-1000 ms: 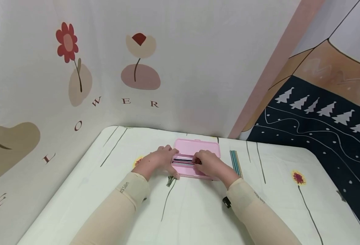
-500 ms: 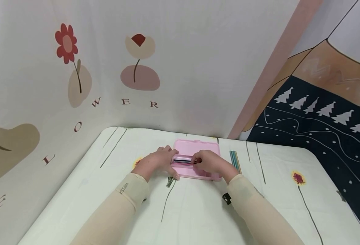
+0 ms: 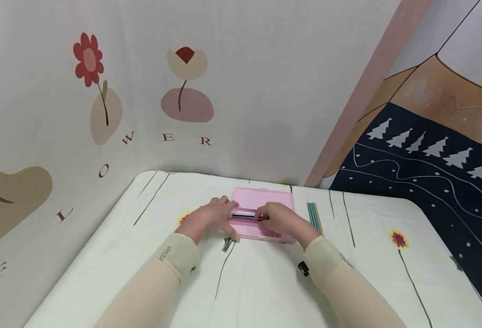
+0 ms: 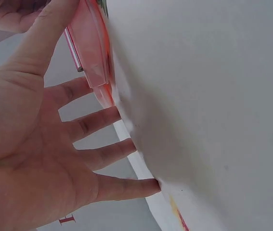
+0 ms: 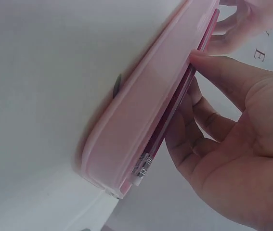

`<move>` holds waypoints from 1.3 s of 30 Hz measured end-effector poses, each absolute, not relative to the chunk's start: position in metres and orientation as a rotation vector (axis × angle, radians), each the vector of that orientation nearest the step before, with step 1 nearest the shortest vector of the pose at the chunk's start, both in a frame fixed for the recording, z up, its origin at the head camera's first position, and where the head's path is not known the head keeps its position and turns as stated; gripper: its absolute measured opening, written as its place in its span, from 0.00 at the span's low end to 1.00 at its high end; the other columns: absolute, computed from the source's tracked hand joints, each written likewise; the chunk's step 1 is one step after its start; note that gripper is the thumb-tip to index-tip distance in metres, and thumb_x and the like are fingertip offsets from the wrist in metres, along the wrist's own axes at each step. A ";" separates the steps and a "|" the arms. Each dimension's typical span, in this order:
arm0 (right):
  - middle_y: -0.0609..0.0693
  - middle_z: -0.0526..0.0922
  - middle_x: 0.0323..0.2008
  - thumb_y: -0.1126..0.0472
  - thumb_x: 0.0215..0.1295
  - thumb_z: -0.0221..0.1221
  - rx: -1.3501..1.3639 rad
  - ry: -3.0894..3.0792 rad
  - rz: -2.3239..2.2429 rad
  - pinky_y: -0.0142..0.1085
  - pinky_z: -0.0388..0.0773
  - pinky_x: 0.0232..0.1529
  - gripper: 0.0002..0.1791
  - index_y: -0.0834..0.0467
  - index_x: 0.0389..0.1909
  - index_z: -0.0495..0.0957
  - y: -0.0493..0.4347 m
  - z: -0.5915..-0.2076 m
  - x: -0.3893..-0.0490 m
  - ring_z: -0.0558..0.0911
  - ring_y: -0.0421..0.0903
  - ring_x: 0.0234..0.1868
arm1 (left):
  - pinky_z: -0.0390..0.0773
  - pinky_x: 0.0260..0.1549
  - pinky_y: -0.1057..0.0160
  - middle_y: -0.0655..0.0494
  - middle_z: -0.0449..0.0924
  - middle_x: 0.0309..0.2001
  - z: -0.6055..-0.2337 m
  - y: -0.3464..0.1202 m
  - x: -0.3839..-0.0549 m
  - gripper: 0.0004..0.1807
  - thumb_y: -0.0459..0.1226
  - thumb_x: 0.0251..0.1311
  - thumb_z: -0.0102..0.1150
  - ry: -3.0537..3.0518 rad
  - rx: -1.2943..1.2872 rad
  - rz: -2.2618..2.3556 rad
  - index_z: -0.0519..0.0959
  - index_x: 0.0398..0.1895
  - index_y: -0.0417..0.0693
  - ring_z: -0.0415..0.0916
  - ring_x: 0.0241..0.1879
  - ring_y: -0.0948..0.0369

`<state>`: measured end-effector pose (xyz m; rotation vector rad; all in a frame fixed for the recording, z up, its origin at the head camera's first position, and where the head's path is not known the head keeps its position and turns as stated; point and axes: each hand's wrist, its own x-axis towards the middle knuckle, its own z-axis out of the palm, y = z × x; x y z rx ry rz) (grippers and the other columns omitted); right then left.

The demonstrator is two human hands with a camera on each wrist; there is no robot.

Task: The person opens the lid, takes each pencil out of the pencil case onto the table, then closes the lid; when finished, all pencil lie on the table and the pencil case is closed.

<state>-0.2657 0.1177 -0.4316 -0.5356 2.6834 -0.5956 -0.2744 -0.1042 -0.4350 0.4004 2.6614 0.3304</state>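
Observation:
A pink pencil case (image 3: 249, 230) lies with its lid (image 3: 263, 197) folded back, and dark and light pencils (image 3: 245, 216) show in it between the hands. My left hand (image 3: 214, 216) spans the case's left end, fingers spread and fairly straight, thumb touching its front side. In the right wrist view, my right hand (image 5: 232, 130) pinches a dark red pencil (image 5: 169, 115) with a metal band and white eraser end. That pencil lies along the open top edge of the case. My right fingers hide part of the case's inside in the head view.
Several teal and yellowish pencils (image 3: 315, 217) lie side by side on the cloth to the right of the case. The flower-print cloth (image 3: 359, 273) covers the table, which meets a printed curtain (image 3: 257, 136) at the back.
My right hand has shifted slightly left over the case, and fewer of the pencils inside show now. The left hand stays on the case's left end.

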 end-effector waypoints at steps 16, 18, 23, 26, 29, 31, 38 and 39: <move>0.48 0.89 0.43 0.64 0.74 0.65 -0.586 2.771 -0.511 0.41 0.81 0.49 0.10 0.53 0.52 0.89 0.122 -0.425 -0.253 0.78 0.45 0.39 | 0.73 0.73 0.36 0.47 0.68 0.75 -0.435 -0.113 -0.271 0.61 0.62 0.46 0.84 2.672 0.417 0.351 0.64 0.82 0.55 0.65 0.74 0.46; 0.49 0.90 0.43 0.64 0.74 0.65 -0.585 2.781 -0.512 0.43 0.83 0.49 0.10 0.54 0.52 0.89 0.126 -0.423 -0.250 0.79 0.45 0.39 | 0.72 0.74 0.35 0.47 0.67 0.76 -0.434 -0.110 -0.271 0.61 0.62 0.46 0.83 2.674 0.414 0.340 0.64 0.82 0.56 0.64 0.75 0.46; 0.52 0.91 0.48 0.62 0.76 0.64 -0.495 2.823 -0.514 0.48 0.87 0.55 0.11 0.56 0.55 0.88 0.146 -0.416 -0.239 0.82 0.46 0.41 | 0.71 0.75 0.35 0.48 0.65 0.78 -0.433 -0.095 -0.274 0.61 0.62 0.47 0.83 2.659 0.441 0.336 0.63 0.83 0.58 0.62 0.77 0.47; 0.54 0.90 0.49 0.62 0.77 0.63 -0.389 2.831 -0.528 0.44 0.86 0.50 0.13 0.57 0.57 0.87 0.158 -0.414 -0.234 0.82 0.46 0.41 | 0.70 0.76 0.36 0.48 0.65 0.78 -0.433 -0.087 -0.275 0.61 0.62 0.47 0.83 2.644 0.466 0.355 0.63 0.83 0.58 0.62 0.77 0.47; 0.56 0.90 0.48 0.63 0.78 0.62 -0.341 2.832 -0.548 0.39 0.82 0.43 0.14 0.60 0.58 0.85 0.165 -0.413 -0.234 0.80 0.47 0.39 | 0.71 0.76 0.37 0.49 0.65 0.78 -0.433 -0.087 -0.275 0.61 0.62 0.47 0.83 2.653 0.449 0.341 0.63 0.83 0.60 0.62 0.77 0.48; 0.58 0.89 0.48 0.62 0.78 0.60 -0.326 2.834 -0.569 0.38 0.81 0.41 0.14 0.61 0.59 0.84 0.166 -0.413 -0.235 0.80 0.47 0.39 | 0.71 0.75 0.37 0.51 0.66 0.77 -0.434 -0.090 -0.275 0.60 0.62 0.47 0.83 2.665 0.429 0.316 0.63 0.83 0.61 0.62 0.76 0.49; 0.59 0.88 0.48 0.60 0.80 0.59 -0.245 2.822 -0.586 0.40 0.85 0.43 0.17 0.64 0.62 0.80 0.172 -0.411 -0.237 0.82 0.46 0.39 | 0.71 0.75 0.36 0.49 0.66 0.77 -0.435 -0.103 -0.274 0.61 0.62 0.46 0.84 2.670 0.394 0.333 0.63 0.83 0.59 0.63 0.75 0.48; 0.59 0.88 0.48 0.60 0.80 0.59 -0.242 2.822 -0.583 0.40 0.85 0.43 0.17 0.65 0.62 0.80 0.174 -0.411 -0.237 0.82 0.46 0.39 | 0.71 0.75 0.36 0.49 0.66 0.77 -0.435 -0.105 -0.273 0.61 0.62 0.46 0.84 2.668 0.389 0.336 0.63 0.83 0.59 0.63 0.75 0.48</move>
